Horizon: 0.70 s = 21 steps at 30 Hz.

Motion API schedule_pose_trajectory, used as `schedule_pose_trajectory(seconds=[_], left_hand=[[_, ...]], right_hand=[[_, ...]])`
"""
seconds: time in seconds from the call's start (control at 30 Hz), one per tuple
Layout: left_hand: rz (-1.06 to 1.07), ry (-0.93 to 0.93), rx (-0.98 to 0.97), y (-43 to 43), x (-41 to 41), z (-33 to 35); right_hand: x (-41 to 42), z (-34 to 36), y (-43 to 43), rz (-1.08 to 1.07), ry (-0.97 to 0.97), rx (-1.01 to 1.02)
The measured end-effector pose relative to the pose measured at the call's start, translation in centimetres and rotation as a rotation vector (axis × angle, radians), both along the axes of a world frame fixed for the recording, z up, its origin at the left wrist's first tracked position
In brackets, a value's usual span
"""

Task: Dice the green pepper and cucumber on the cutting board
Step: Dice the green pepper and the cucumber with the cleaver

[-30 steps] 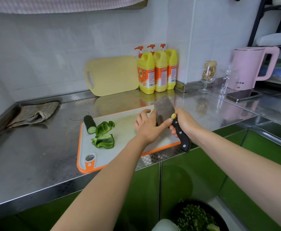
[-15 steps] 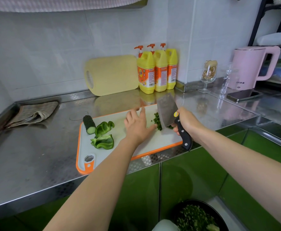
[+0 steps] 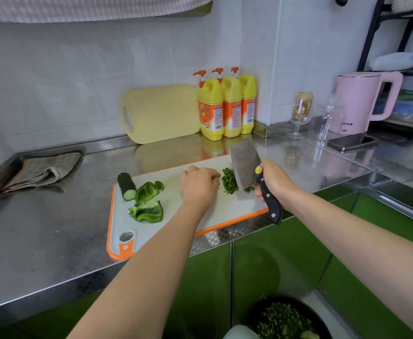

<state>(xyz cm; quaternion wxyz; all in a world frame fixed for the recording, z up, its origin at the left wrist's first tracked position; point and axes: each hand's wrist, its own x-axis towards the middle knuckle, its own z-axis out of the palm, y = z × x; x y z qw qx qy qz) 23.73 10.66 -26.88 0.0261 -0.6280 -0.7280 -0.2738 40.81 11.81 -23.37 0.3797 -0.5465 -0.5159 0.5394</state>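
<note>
- Cloth (image 3: 39,171): crumpled on the steel table (image 3: 53,241), far left of both hands.
- Cucumber (image 3: 126,185): a stub lying on the board (image 3: 234,209), well left of the left hand, cut face towards the camera.
- Pepper (image 3: 148,211): two big uncut pieces between the cucumber and the left hand; one touches the cucumber.
- Left hand (image 3: 199,184): knuckles up, fingers curled under on the board with nothing visible in them. The forearm crosses the board's near edge.
- Dice (image 3: 228,183): a small green heap between the two hands, touching the blade.
- Cleaver (image 3: 245,162): blade tilted, edge down on the board. It has a round yellow-and-red sticker by the handle, with print too small to read.
- Right hand (image 3: 276,182): wrapped round the black handle, whose end sticks out past the board's edge.
- Bottles (image 3: 227,106): three yellow pump bottles beyond the hands. Their orange labels show barcodes, but the text is unreadable.
- Kettle (image 3: 362,104): pink, far right of the right hand, with small dark lettering that is not legible.
- Bowl (image 3: 286,319): below the right arm, holding chopped green.
</note>
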Motion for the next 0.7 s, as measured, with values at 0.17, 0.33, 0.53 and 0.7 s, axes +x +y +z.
schedule_pose_trajectory(seconds=[0.17,0.33,0.53,0.7], left_hand=[[0.085,-0.009,0.06,0.1,-0.1,0.3],[0.155,-0.065,-0.02,-0.3,-1.3,0.4],[0.192,-0.048,-0.101,-2.4,-3.6,0.1],[0.217,0.084,-0.137,-3.3,-4.9,-0.5]], right_hand=[[0.4,0.5,-0.3,0.038,-0.059,0.057],[-0.2,0.8,-0.9,0.197,-0.191,0.198],[-3.0,0.4,-2.2,0.328,-0.298,0.192],[-3.3,-0.2,-1.9,0.333,-0.45,0.154]])
